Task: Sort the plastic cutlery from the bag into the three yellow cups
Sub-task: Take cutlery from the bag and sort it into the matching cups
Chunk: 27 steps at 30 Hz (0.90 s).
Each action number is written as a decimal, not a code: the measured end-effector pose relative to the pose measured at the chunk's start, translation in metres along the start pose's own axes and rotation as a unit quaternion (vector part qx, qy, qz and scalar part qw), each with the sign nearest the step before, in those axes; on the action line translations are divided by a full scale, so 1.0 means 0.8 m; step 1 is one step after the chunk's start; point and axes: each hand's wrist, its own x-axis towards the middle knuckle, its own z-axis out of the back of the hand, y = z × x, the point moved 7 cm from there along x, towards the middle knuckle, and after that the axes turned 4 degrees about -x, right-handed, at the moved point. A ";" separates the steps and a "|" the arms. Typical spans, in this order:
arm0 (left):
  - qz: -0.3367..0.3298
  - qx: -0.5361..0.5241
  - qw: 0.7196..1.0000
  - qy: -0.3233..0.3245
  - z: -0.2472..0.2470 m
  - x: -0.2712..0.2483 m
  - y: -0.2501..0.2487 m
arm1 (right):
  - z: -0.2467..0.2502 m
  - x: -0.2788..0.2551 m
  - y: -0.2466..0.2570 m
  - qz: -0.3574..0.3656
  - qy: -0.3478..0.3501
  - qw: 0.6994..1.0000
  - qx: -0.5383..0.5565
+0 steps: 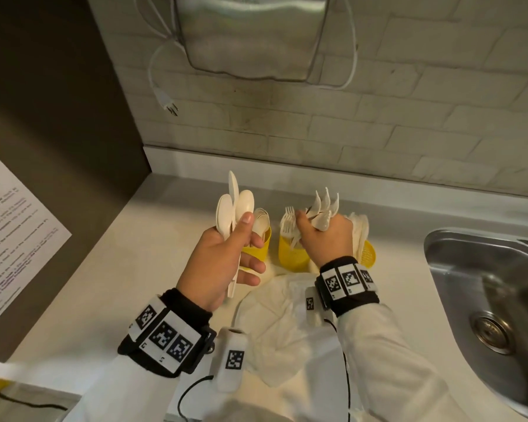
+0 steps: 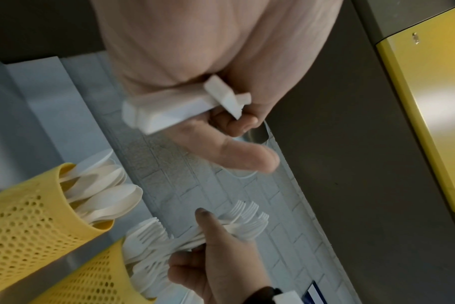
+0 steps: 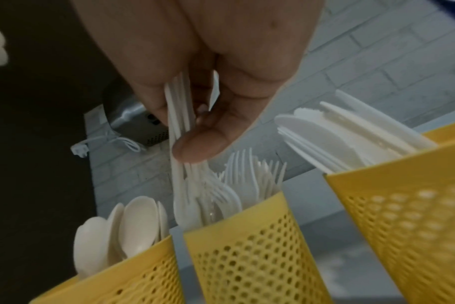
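Note:
Three perforated yellow cups stand in a row on the counter: the left cup (image 1: 258, 243) holds spoons, the middle cup (image 1: 293, 254) forks, the right cup (image 1: 368, 254) knives. My left hand (image 1: 223, 263) grips two white spoons and a knife (image 1: 237, 205) upright, in front of the left cup. My right hand (image 1: 325, 236) holds a bunch of white forks (image 1: 322, 208), tines up, with their handles reaching down into the middle cup (image 3: 249, 253). The crumpled clear bag (image 1: 284, 324) lies flat on the counter between my wrists.
A steel sink (image 1: 485, 306) is sunk into the counter at the right. A tiled wall (image 1: 378, 123) with a metal dispenser (image 1: 250, 35) and a dangling plug (image 1: 168, 106) rises behind the cups. A dark panel with a printed notice (image 1: 16, 239) bounds the left.

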 end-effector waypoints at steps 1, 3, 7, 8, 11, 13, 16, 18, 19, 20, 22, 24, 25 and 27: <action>-0.003 0.002 1.000 -0.001 0.001 0.000 0.000 | -0.001 0.002 -0.002 0.000 -0.014 1.000 -0.007; -0.008 0.002 1.000 -0.004 0.005 -0.001 -0.001 | 0.001 0.004 -0.002 0.007 -0.046 0.999 -0.001; -0.017 -0.006 1.000 -0.010 0.010 -0.001 -0.005 | -0.003 0.001 0.002 0.031 -0.050 0.998 -0.021; -0.019 -0.005 1.000 -0.010 0.010 -0.001 -0.005 | -0.004 -0.001 0.005 0.043 -0.048 0.997 -0.038; -0.020 -0.007 1.000 -0.007 0.008 -0.001 -0.005 | 0.006 -0.006 0.008 0.045 -0.068 0.997 -0.014; -0.019 -0.010 1.000 -0.007 0.007 0.000 -0.004 | 0.018 -0.006 0.002 -0.004 -0.078 0.994 0.078; -0.019 -0.013 1.000 -0.007 0.006 0.000 -0.003 | 0.028 -0.005 -0.005 -0.070 -0.066 0.976 0.195; -0.019 -0.011 1.000 -0.008 0.005 0.000 -0.004 | 0.029 -0.004 -0.006 -0.069 -0.054 0.978 0.189; -0.020 -0.011 1.000 -0.008 0.005 0.000 -0.004 | 0.028 -0.004 -0.006 -0.063 -0.047 0.980 0.184; -0.021 -0.010 1.000 -0.008 0.005 0.000 -0.004 | 0.025 -0.004 -0.006 -0.054 -0.038 0.981 0.180; -0.022 -0.010 1.000 -0.007 0.005 0.000 -0.005 | 0.017 -0.006 -0.005 -0.030 -0.021 0.986 0.162; -0.021 -0.010 1.000 -0.008 0.006 0.000 -0.004 | 0.011 -0.007 -0.003 -0.017 -0.020 0.992 0.127; -0.021 -0.009 1.000 -0.009 0.006 0.000 -0.004 | 0.009 -0.006 -0.003 -0.016 -0.026 0.994 0.104; -0.021 -0.007 1.000 -0.009 0.005 0.000 -0.003 | 0.003 -0.003 0.002 -0.017 -0.024 0.999 0.039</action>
